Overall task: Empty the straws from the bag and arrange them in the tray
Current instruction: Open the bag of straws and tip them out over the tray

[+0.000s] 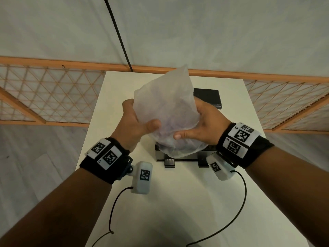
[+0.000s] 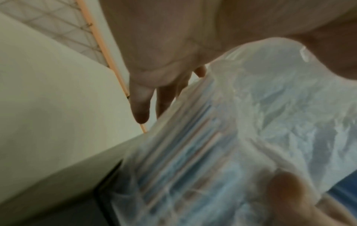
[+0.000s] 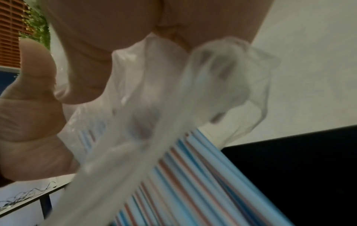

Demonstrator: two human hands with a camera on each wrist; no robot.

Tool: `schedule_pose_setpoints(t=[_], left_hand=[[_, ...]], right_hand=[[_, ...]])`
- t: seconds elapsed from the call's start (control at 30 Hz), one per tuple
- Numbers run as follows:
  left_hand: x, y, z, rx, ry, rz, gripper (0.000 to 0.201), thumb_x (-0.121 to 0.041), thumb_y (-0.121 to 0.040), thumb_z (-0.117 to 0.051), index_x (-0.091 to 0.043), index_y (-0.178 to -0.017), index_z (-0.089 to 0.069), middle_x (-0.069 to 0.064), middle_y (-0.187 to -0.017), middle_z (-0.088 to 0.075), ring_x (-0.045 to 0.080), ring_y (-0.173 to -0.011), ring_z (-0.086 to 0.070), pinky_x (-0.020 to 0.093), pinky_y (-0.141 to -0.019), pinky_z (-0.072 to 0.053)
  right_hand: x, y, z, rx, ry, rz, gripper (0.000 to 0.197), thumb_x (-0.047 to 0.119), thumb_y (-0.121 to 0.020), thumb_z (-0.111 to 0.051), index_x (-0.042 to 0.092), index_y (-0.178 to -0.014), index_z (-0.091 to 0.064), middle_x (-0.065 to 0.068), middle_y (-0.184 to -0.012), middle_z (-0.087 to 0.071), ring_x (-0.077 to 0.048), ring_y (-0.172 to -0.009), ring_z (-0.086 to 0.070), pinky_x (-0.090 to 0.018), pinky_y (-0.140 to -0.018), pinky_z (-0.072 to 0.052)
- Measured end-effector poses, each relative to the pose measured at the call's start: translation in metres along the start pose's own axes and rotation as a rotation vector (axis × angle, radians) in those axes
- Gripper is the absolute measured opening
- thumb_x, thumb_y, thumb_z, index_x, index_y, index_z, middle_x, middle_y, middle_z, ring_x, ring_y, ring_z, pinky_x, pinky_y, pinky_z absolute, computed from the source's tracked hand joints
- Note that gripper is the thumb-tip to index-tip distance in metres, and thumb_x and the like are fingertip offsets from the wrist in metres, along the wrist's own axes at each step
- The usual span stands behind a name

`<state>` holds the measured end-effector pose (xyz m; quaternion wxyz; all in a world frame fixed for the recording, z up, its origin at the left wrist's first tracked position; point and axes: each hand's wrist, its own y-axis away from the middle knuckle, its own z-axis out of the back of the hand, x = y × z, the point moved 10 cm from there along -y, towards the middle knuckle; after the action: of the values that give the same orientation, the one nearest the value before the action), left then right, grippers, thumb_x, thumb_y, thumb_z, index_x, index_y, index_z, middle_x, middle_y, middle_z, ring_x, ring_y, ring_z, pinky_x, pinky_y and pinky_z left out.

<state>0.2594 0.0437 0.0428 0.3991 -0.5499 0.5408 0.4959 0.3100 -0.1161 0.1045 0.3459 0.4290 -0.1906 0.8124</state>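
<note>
Plastic bag [image 1: 167, 111] is gripped by the left hand [image 1: 135, 122] and right hand [image 1: 204, 125] above the black tray [image 1: 179, 157] on the counter [image 1: 178, 202]. Only the right wrist view shows blue and red straws [image 3: 193, 175] sliding from the bag's mouth.

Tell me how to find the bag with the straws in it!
Look at the white table. Above its middle, the left hand and right hand grip a see-through plastic bag over a black tray. Only it is crinkly and shows striped straws.
</note>
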Motion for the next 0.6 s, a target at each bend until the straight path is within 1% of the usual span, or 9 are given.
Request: schedule_pose_setpoints(t=[0.07,0.13,0.17,0.23,0.3,0.4,0.43,0.5,0.6], left_hand=[[-0.007,0.004,-0.004,-0.007,0.162,0.013,0.140,-0.065,-0.045,-0.093,-0.001,-0.151,-0.026,0.028,-0.150,-0.044,0.046,-0.135,-0.050,0.071,-0.100,-0.046],[-0.017,0.009,-0.011,0.014,0.308,0.017,0.127,-0.071,-0.051,-0.085,-0.003,-0.149,-0.039,0.028,-0.150,-0.046,0.045,-0.136,-0.050,0.063,-0.104,-0.047],[-0.020,0.011,-0.015,0.033,0.374,0.031,0.119,-0.072,-0.054,-0.081,-0.006,-0.147,-0.046,0.027,-0.150,-0.048,0.044,-0.136,-0.050,0.061,-0.108,-0.045],[-0.023,0.011,-0.019,0.050,0.466,0.052,0.113,-0.073,-0.058,-0.077,-0.009,-0.147,-0.049,0.026,-0.150,-0.049,0.044,-0.138,-0.048,0.064,-0.114,-0.037],[-0.027,0.011,-0.017,0.025,0.497,0.032,0.110,-0.068,-0.064,-0.078,-0.007,-0.149,-0.046,0.026,-0.150,-0.048,0.045,-0.139,-0.047,0.065,-0.115,-0.033],[-0.029,0.007,-0.011,-0.018,0.513,0.011,0.095,-0.053,-0.069,-0.084,-0.004,-0.143,-0.052,0.025,-0.144,-0.055,0.043,-0.135,-0.051,0.061,-0.112,-0.040],[-0.029,0.005,-0.010,-0.025,0.518,0.014,0.096,-0.051,-0.070,-0.084,-0.002,-0.145,-0.050,0.027,-0.146,-0.052,0.045,-0.136,-0.050,0.063,-0.114,-0.037],[-0.031,0.003,-0.008,-0.032,0.520,0.012,0.103,-0.056,-0.071,-0.083,0.000,-0.148,-0.044,0.030,-0.151,-0.045,0.046,-0.139,-0.046,0.067,-0.117,-0.030],[-0.037,0.004,-0.012,0.013,0.532,0.013,0.117,-0.070,-0.065,-0.078,-0.006,-0.154,-0.037,0.027,-0.156,-0.040,0.044,-0.144,-0.040,0.066,-0.120,-0.023]], right_hand=[[0.003,0.000,0.003,-0.016,-0.025,0.001,0.079,0.031,-0.062,-0.091,0.023,-0.131,-0.053,0.011,-0.121,-0.063,-0.003,-0.116,-0.057,-0.036,-0.100,-0.049],[0.007,-0.001,0.005,-0.026,-0.032,0.011,0.072,0.027,-0.066,-0.089,0.020,-0.130,-0.055,0.006,-0.120,-0.064,-0.006,-0.114,-0.059,-0.038,-0.098,-0.050],[0.007,-0.002,0.005,-0.026,-0.026,0.014,0.068,0.027,-0.069,-0.088,0.017,-0.127,-0.056,0.003,-0.118,-0.065,-0.010,-0.112,-0.060,-0.040,-0.096,-0.051],[0.010,-0.004,0.005,-0.031,-0.016,0.022,0.061,0.033,-0.072,-0.085,0.013,-0.122,-0.058,-0.003,-0.113,-0.066,-0.017,-0.107,-0.064,-0.046,-0.091,-0.053],[0.013,-0.004,0.008,-0.050,-0.011,0.034,0.059,0.042,-0.074,-0.079,0.011,-0.120,-0.058,-0.007,-0.111,-0.067,-0.023,-0.104,-0.065,-0.051,-0.087,-0.054],[0.017,-0.005,0.014,-0.078,-0.002,0.041,0.051,0.045,-0.081,-0.069,0.008,-0.115,-0.058,-0.012,-0.107,-0.067,-0.030,-0.100,-0.065,-0.054,-0.084,-0.053],[0.018,-0.005,0.016,-0.086,-0.028,0.046,0.047,0.043,-0.084,-0.066,0.007,-0.113,-0.059,-0.015,-0.106,-0.067,-0.033,-0.099,-0.065,-0.055,-0.083,-0.053],[0.021,-0.006,0.020,-0.115,-0.069,0.057,0.044,0.043,-0.090,-0.060,0.005,-0.111,-0.059,-0.020,-0.103,-0.067,-0.038,-0.096,-0.065,-0.058,-0.081,-0.052],[0.028,-0.004,0.026,-0.156,-0.094,0.077,0.036,0.037,-0.093,-0.056,0.006,-0.111,-0.061,-0.017,-0.103,-0.068,-0.034,-0.096,-0.066,-0.058,-0.084,-0.051]])
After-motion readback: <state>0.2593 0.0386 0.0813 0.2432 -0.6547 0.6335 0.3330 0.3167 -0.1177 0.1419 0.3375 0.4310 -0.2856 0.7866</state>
